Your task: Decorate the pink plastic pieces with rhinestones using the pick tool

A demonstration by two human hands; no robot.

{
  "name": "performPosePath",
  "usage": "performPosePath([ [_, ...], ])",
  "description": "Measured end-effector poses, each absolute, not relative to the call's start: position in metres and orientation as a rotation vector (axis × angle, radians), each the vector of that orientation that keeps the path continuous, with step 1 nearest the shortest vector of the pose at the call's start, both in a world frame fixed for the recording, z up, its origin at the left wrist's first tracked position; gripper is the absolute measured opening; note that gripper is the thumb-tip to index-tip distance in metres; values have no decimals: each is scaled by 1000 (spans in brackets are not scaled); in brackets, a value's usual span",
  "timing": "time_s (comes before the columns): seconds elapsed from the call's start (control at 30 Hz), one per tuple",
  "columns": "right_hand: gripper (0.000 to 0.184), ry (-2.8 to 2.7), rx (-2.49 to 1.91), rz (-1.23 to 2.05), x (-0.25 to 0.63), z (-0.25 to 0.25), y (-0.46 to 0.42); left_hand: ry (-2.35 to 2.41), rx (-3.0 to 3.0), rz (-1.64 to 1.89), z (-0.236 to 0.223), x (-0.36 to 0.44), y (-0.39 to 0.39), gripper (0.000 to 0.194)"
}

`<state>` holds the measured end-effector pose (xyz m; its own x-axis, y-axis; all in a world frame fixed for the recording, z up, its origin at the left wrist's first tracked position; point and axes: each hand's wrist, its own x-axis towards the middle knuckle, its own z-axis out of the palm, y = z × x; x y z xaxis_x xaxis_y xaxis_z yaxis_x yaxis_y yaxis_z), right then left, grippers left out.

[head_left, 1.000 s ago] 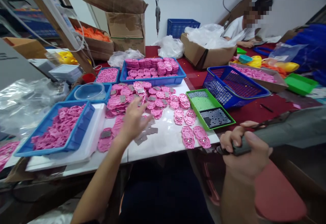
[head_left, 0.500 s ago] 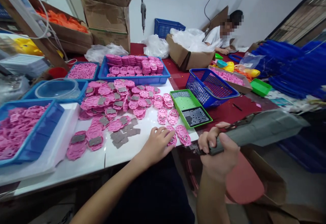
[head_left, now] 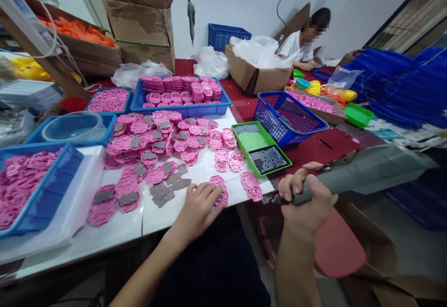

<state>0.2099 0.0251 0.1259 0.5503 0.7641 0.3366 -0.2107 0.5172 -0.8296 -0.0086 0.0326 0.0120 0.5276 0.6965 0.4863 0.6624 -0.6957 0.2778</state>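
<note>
My left hand (head_left: 199, 207) rests at the front edge of the white work surface, its curled fingers on the left side of a pink plastic part (head_left: 221, 196) with metallic bits on it. In my right hand (head_left: 309, 202) is a grey-green electric screwdriver (head_left: 363, 172), held level past the table's front edge with its dark tip pointing left. Another pink part (head_left: 251, 187) lies between the hands. Behind it stands a green tray (head_left: 246, 153) of small screws, with a black perforated plate (head_left: 268, 159) in its front section. Grey flat pieces (head_left: 162, 193) lie left of my left hand.
Pink parts (head_left: 139, 141) with grey pieces are heaped at the left. A blue tray (head_left: 181, 110) of stacked pink parts stands behind. A blue basket (head_left: 289, 118) is right of the green tray. Another screwdriver (head_left: 191, 20) hangs above. A person (head_left: 296, 48) sits at the far right.
My left hand has slid left along the surface, and the pink part under its fingers has moved with it, away from the other one. The right hand keeps hold of the screwdriver.
</note>
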Motion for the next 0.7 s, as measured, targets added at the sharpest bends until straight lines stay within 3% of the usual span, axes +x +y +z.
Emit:
performPosePath([
  [0.3, 21, -678, -922, 654, 221, 121, 36, 1782, 2551, 981, -1, -72, 39, 32],
  [0.47, 20, -722, -907, 669, 217, 121, 38, 1685, 2516, 878, 1, -85, 53, 38],
  [0.7, 20, -710, -905, 654, 217, 121, 33, 1532, 2310, 1082, 14, -75, 54, 23],
])
